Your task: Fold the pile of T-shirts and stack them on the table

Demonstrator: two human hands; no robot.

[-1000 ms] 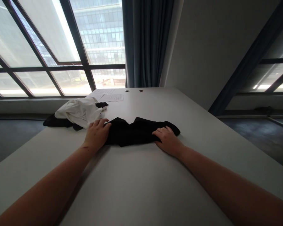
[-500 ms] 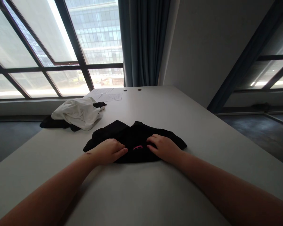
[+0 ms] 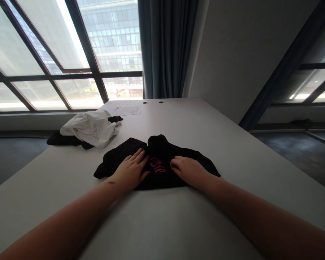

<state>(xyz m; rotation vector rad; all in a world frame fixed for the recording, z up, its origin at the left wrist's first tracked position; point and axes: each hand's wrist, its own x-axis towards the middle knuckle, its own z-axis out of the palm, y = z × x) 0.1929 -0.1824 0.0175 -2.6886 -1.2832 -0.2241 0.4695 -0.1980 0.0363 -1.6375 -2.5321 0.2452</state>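
A black T-shirt (image 3: pixel 162 180) with pink lettering lies bunched on the white table (image 3: pixel 162 224), directly in front of me. My left hand (image 3: pixel 132 169) rests on its left half, palm down with the fingers stretched forward. On the right side, my right hand (image 3: pixel 188 169) has its fingers curled down onto the cloth and grips it. Part of the pink lettering shows between the two hands; the rest of the word is hidden by the left hand or a fold.
A crumpled white garment (image 3: pixel 89 128) lies on black cloth (image 3: pixel 62 140) at the table's left edge. Papers (image 3: pixel 128 110) lie at the far end, near two round cable holes. A window (image 3: pixel 119 39) and a dark curtain (image 3: pixel 165 50) stand behind the table.
My left hand has gone from a pinch to lying flat, farther forward on the cloth. More pink lettering shows now. The right hand stays nearly in place, its fingers more curled.
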